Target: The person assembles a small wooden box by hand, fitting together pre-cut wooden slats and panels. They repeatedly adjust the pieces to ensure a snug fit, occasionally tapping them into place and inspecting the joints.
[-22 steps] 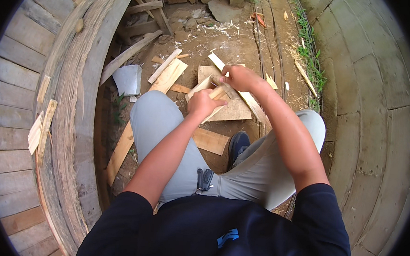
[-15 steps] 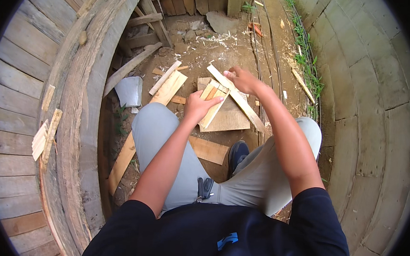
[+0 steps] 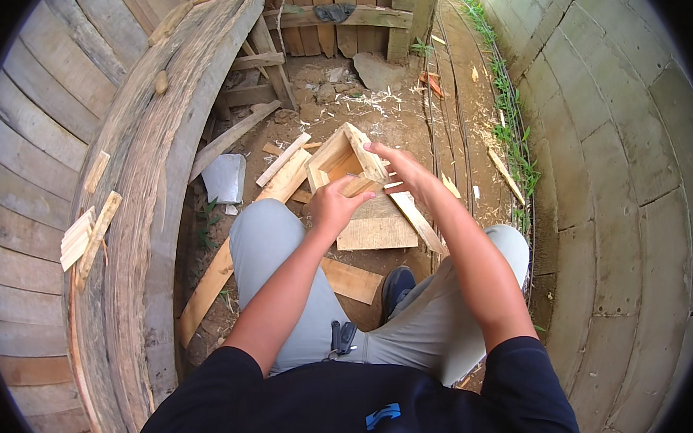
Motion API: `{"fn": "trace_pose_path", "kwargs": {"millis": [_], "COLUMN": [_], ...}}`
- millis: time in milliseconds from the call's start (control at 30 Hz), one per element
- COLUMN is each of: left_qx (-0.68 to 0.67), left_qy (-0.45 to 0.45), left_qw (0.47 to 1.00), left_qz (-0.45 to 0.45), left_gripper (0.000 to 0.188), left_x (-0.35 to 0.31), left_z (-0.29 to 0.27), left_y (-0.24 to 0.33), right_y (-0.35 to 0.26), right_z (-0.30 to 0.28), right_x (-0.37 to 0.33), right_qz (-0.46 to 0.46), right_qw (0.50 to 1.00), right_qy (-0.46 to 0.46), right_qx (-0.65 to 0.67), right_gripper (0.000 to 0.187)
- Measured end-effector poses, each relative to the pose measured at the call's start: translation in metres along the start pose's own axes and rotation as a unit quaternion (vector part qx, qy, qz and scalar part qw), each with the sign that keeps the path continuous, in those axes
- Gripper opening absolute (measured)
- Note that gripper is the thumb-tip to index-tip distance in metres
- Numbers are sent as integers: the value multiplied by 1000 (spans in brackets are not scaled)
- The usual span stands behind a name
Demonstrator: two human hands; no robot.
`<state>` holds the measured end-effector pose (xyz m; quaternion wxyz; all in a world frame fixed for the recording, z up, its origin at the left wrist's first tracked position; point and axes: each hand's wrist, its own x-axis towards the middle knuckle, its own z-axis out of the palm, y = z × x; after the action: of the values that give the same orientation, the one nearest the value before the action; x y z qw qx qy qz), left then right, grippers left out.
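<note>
A small open wooden box [image 3: 324, 162] is raised between my hands, tilted so that its hollow inside faces up toward me. My left hand [image 3: 334, 210] grips its near side, thumb over the edge. My right hand [image 3: 403, 171] holds the right wall, with fingertips against the upper edge and the other fingers partly hidden. Below the box lies a thick wooden block [image 3: 377, 233] on the ground. A narrow wooden strip [image 3: 419, 222] leans across the block's right side, under my right forearm.
Left of the box lie loose boards [image 3: 287, 175] and a pale stone block [image 3: 224, 179]. A weathered timber bench [image 3: 137, 204] with offcuts [image 3: 95, 237] runs along my left. A block wall [image 3: 602, 192] rises on the right, beside black cables [image 3: 451, 104]. Wood shavings [image 3: 361, 100] litter the dirt ahead.
My right hand has left the narrow strip and come onto the box. The box has been lifted and turned, so its open inside now shows. The view has tipped slightly upward.
</note>
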<state>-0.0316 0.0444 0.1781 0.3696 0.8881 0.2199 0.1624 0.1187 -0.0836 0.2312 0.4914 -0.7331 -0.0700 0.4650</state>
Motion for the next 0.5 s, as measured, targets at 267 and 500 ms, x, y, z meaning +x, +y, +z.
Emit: {"fn": "trace_pose_path", "kwargs": {"millis": [267,500], "left_qx": [-324,-348], "left_qy": [6,27], "left_qw": [943,934], "left_qz": [-79,-76], "left_gripper": [35,34], "left_x": [7,10], "left_z": [11,11], "left_y": [-10,-11], "right_y": [4,11], "right_z": [10,7], "right_x": [9,13], "right_qz": [-17,-78], "right_qw": [1000,997], "right_qy": [7,13], "right_qx": [-6,-6], "right_gripper": [61,55]}}
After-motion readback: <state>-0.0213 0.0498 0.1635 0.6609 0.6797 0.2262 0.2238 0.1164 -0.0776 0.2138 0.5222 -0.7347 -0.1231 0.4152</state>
